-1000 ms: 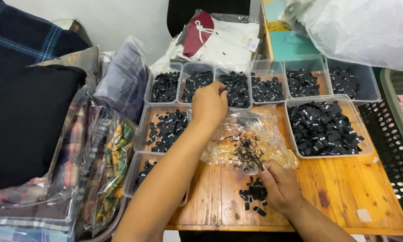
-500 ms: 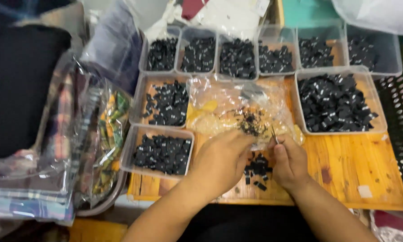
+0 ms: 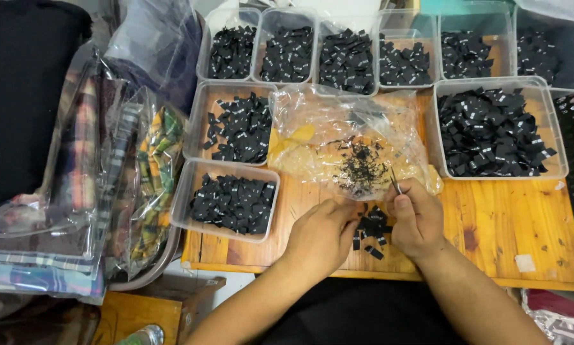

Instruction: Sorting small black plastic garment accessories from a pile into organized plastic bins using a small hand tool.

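Now that my left hand is back from the far trays, fingers curled at the label pile on the desk, my right hand pinches tweezers; sorting resumes.

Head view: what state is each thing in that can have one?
Left hand: fingers curled, resting on the table beside the loose labels.
Right hand: grip closed on thin metal tweezers.
Clear plastic bag: open, crumpled flat, thread scraps on it.
Clear tubs: lidless, holding black labels.
Loose labels: small pile between the hands.
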